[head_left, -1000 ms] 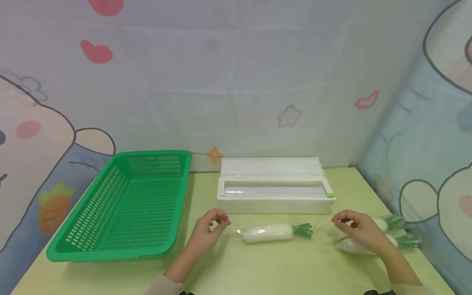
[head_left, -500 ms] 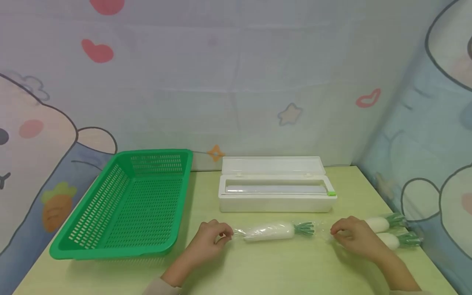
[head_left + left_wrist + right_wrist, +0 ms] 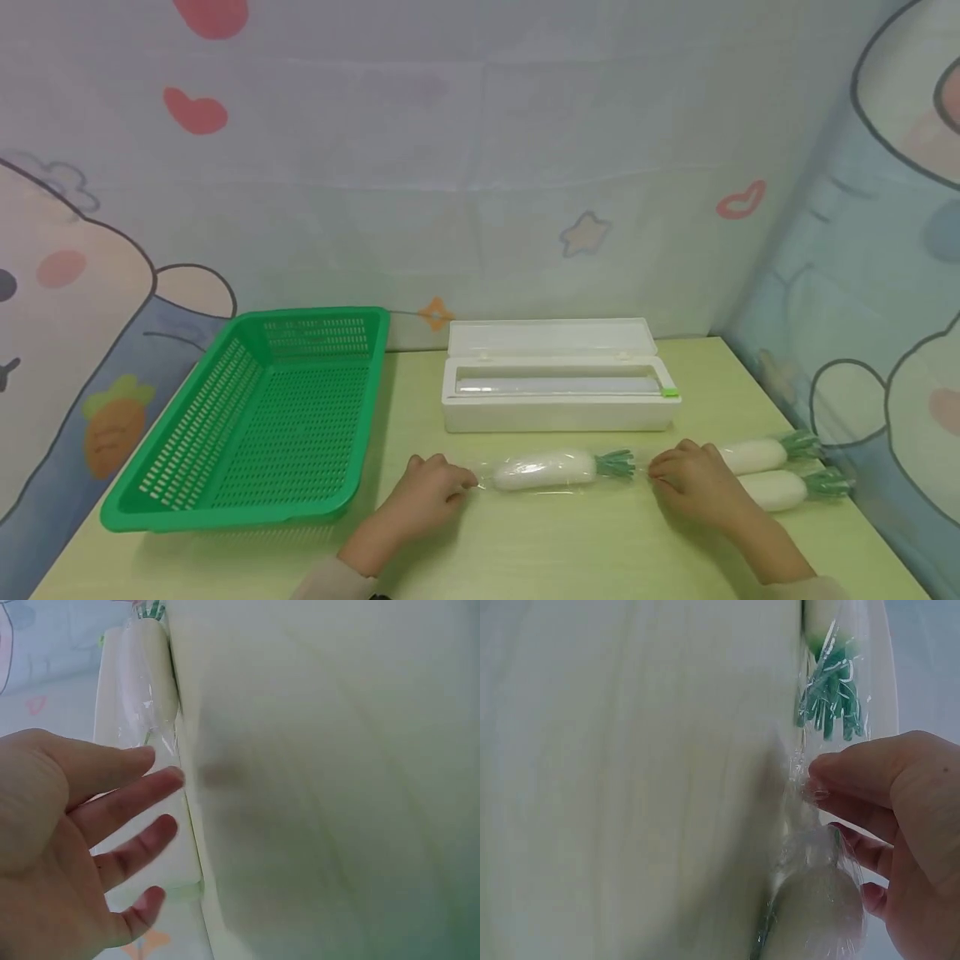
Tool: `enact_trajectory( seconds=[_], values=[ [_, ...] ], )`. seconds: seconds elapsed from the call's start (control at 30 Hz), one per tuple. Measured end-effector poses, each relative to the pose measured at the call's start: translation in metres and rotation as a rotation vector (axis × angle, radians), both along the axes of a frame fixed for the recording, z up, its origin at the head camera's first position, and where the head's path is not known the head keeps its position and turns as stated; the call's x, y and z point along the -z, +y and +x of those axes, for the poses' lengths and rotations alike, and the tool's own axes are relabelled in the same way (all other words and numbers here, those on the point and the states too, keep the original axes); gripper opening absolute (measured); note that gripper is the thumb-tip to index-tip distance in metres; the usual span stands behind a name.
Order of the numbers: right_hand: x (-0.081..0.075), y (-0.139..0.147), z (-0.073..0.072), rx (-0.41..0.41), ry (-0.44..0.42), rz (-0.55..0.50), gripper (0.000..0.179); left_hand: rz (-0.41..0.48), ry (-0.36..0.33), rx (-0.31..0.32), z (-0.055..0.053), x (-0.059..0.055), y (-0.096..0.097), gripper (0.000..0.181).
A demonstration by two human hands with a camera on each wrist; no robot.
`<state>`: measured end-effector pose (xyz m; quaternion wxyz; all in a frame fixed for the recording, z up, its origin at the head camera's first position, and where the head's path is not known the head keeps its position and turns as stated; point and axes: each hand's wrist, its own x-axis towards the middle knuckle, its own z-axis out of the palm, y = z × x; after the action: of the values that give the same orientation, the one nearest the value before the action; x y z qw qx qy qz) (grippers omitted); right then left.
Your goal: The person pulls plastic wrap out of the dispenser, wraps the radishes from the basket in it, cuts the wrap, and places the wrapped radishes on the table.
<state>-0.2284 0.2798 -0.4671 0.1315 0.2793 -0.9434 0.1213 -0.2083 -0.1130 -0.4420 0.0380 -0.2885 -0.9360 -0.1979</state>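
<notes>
A white radish [image 3: 545,470] with green leaf stubs lies wrapped in clear plastic film, seen in the head view at the table's middle. At its left, my left hand [image 3: 429,492] holds the film's end between thumb and forefinger; the left wrist view shows the other fingers of that hand [image 3: 82,832] spread. Past the leafy end, my right hand [image 3: 697,483] pinches the film's other end. In the right wrist view, the clear film [image 3: 799,802] runs to the thumb and forefinger of that hand [image 3: 907,817]. Two more wrapped radishes [image 3: 776,490] lie partly behind the right hand.
Behind the radish stands a white cling-film box [image 3: 558,417], its lid raised and a roll inside. A green slatted basket [image 3: 225,521] sits at left on the pale green table [image 3: 555,550]. Printed cloth [image 3: 510,167] hangs behind and at the sides.
Both hands have come down closer to the table. The right hand has shifted a little left, uncovering more of the two radishes beside it. The middle radish has barely moved.
</notes>
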Motion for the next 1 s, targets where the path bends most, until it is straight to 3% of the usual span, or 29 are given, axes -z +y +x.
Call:
enact_trajectory(
  seconds=[0.13,0.27,0.4,0.47,0.53,0.6,0.73,0.9,1.0],
  values=[
    [-0.001,-0.002,0.0,-0.022,-0.049,0.01,0.01,0.002,-0.068,-0.023,0.003,-0.001,-0.003,0.021],
    [-0.004,0.007,0.001,0.0,-0.072,-0.113,0.009,0.113,-0.101,-0.082,0.004,-0.004,-0.004,0.019],
    [-0.011,0.018,-0.003,0.008,0.005,-0.278,0.014,0.229,0.025,-0.183,-0.001,-0.011,0.0,0.015],
    [-0.016,0.02,-0.008,-0.012,0.032,-0.292,0.019,0.23,0.081,-0.225,-0.006,-0.016,0.003,0.014],
    [-0.02,0.021,-0.015,-0.027,-0.006,-0.278,0.024,0.201,0.082,-0.256,-0.013,-0.021,0.008,0.015],
    [-0.022,0.02,-0.021,-0.046,-0.102,-0.243,0.031,0.169,0.034,-0.273,-0.02,-0.024,0.012,0.017],
    [-0.021,0.014,-0.029,-0.079,-0.292,-0.165,0.043,0.141,-0.151,-0.274,-0.034,-0.023,0.014,0.019],
    [-0.017,0.006,-0.029,-0.118,-0.357,-0.074,0.039,0.187,-0.419,-0.174,-0.043,-0.013,0.008,0.034],
    [-0.015,0.004,-0.027,-0.121,-0.364,-0.041,0.038,0.207,-0.481,-0.107,-0.043,-0.008,0.006,0.031]
  ],
)
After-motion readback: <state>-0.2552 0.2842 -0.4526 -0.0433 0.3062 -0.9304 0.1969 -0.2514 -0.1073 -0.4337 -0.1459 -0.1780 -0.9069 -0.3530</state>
